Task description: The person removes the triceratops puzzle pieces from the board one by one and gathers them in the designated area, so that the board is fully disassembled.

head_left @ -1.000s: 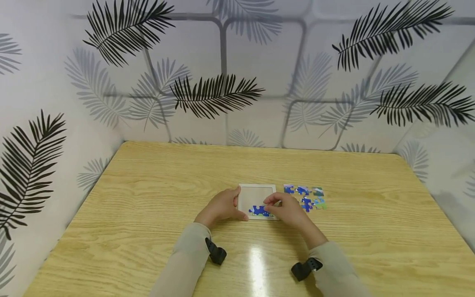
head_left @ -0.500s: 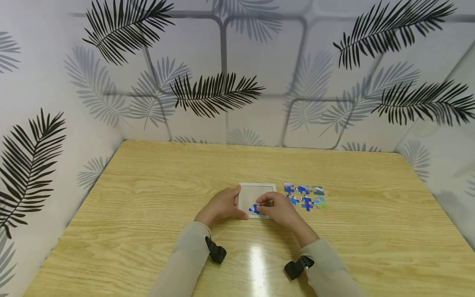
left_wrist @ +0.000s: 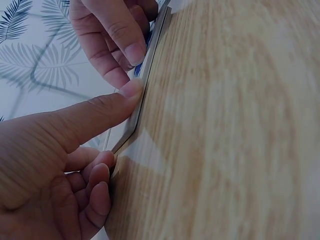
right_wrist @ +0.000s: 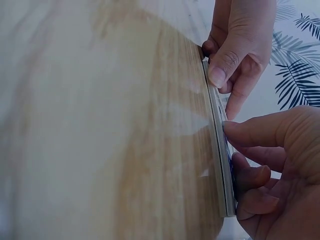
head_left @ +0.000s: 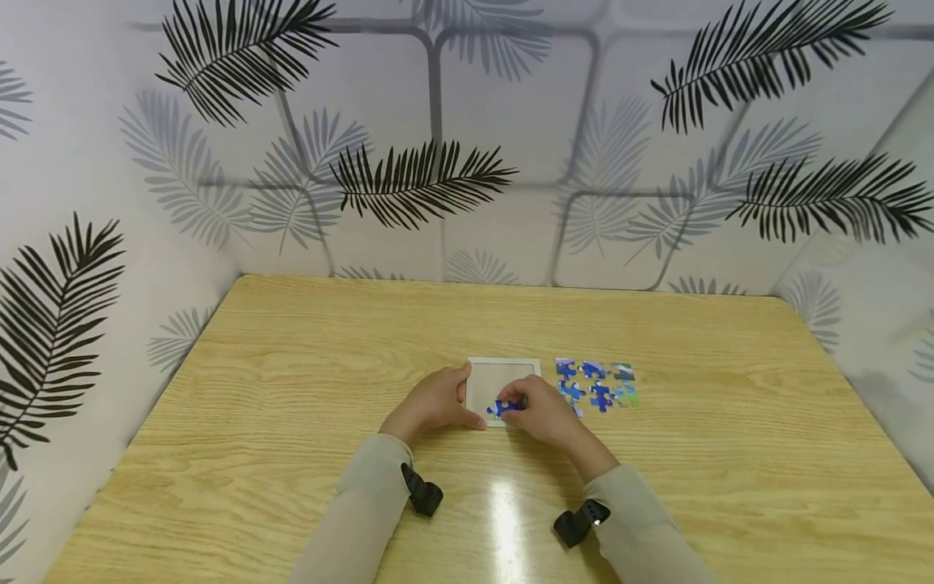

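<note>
A shallow white puzzle frame (head_left: 503, 359) lies flat on the wooden table. My left hand (head_left: 434, 401) grips its left side, the thumb (left_wrist: 131, 88) on the near rim and the other fingers around the left edge. Blue jigsaw pieces (head_left: 503, 406) sit along the frame's near side, partly covered by my right hand (head_left: 543, 412). That hand pinches a blue puzzle piece between thumb and fingertips, low over the frame; the right wrist view has its thumb (right_wrist: 235, 131) right at the near rim and the other fingers curled inside.
Several loose blue and green jigsaw pieces (head_left: 601, 397) lie in rows just right of the frame, some partly behind my right hand. The wooden table (head_left: 350, 324) reaches back to a leaf-patterned wall (head_left: 503, 235). Each forearm wears a black wrist camera (head_left: 426, 495).
My right hand has shifted left over the frame, covering more of its near side and uncovering loose pieces to the right. My left hand keeps its grip on the frame.
</note>
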The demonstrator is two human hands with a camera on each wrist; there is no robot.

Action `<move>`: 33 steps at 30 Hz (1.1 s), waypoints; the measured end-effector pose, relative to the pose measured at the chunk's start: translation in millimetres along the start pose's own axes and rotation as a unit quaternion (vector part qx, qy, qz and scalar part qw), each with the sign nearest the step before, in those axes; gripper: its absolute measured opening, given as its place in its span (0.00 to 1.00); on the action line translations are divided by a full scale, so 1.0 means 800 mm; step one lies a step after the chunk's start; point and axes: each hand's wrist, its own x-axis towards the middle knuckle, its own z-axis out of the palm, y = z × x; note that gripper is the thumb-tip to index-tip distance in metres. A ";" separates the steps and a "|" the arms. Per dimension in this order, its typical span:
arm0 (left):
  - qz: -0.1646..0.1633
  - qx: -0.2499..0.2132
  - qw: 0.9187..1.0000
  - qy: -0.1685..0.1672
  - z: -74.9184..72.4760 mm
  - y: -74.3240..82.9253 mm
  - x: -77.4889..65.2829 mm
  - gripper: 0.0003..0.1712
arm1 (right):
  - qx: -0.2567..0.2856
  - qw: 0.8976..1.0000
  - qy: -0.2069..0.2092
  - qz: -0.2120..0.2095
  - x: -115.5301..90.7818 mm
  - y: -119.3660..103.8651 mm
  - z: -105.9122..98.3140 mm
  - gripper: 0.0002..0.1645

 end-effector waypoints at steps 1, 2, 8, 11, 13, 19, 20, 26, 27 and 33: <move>0.000 0.000 1.000 0.000 0.000 0.000 0.000 0.45 | 0.000 1.000 -0.001 0.001 0.000 0.000 0.000 0.08; -0.001 -0.001 1.000 -0.001 0.000 0.000 0.000 0.47 | -0.001 1.000 -0.001 0.000 0.000 0.001 0.000 0.08; -0.004 -0.007 1.000 0.000 0.000 -0.001 0.001 0.51 | -0.002 1.000 -0.001 -0.007 0.003 0.003 0.001 0.09; -0.002 -0.010 1.000 0.001 0.000 -0.001 0.000 0.44 | 0.004 1.000 0.002 0.000 0.002 0.003 0.002 0.10; -0.001 -0.008 1.000 0.001 0.001 -0.001 0.000 0.43 | 0.009 1.000 0.003 0.007 0.002 0.002 0.002 0.11; 0.005 0.002 1.000 0.002 0.001 -0.001 0.001 0.43 | 0.010 1.000 0.009 0.006 0.001 0.001 0.001 0.11; 0.006 0.002 1.000 0.002 0.001 -0.001 0.001 0.43 | 0.008 1.000 0.011 0.004 0.000 0.001 0.001 0.11; 0.007 -0.001 1.000 -0.001 0.001 -0.001 0.002 0.44 | 0.006 1.000 0.022 -0.004 -0.003 0.001 0.000 0.09; 0.007 -0.001 1.000 -0.001 0.001 -0.001 0.002 0.44 | 0.007 1.000 0.025 -0.004 -0.003 0.001 0.000 0.10; 0.009 -0.003 1.000 0.004 0.001 -0.002 0.001 0.42 | 0.015 0.999 0.037 0.019 -0.004 0.002 0.002 0.09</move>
